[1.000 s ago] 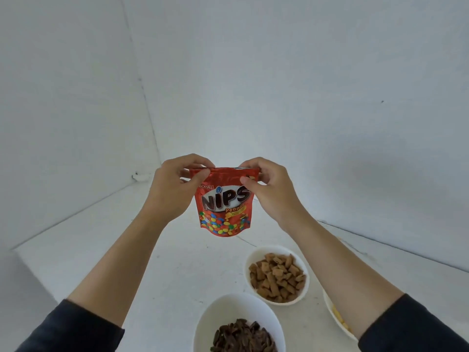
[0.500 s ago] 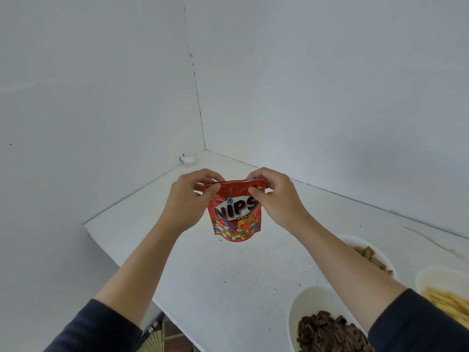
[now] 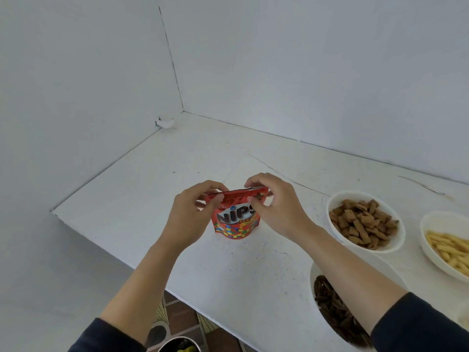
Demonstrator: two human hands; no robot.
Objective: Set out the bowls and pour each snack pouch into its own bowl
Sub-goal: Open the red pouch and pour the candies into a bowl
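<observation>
Three bowls are already loaded, so by the look of it most of the pouring is done. From the red pouch (image 3: 237, 221), the bowl of brown squares (image 3: 329, 212) sits at 3 o'clock. The bowl of yellow sticks (image 3: 422, 232) is farther out the same way, and the bowl of dark pieces (image 3: 312, 278) is at 5 o'clock, half hidden under the right forearm.

The pouch itself is upright over the middle of the white table (image 3: 142, 199); whether its base touches the top cannot be told. The left hand (image 3: 191, 217) pinches the top strip at its left corner between thumb and curled fingers. The right hand (image 3: 278, 209) pinches the right corner the same way. That reads as the opening step, though whether the seal has given way isn't visible.

Left to do: get it open and tip it into a bowl of its own. No empty bowl shows plainly; a pale sliver at the far right is too cut off to call.

There's open tabletop from 9 round to 12 o'clock, up to the two walls. The table's front edge runs close at 7 o'clock, with a metal bowl (image 3: 177, 345) below it, so that's the side to watch.
</observation>
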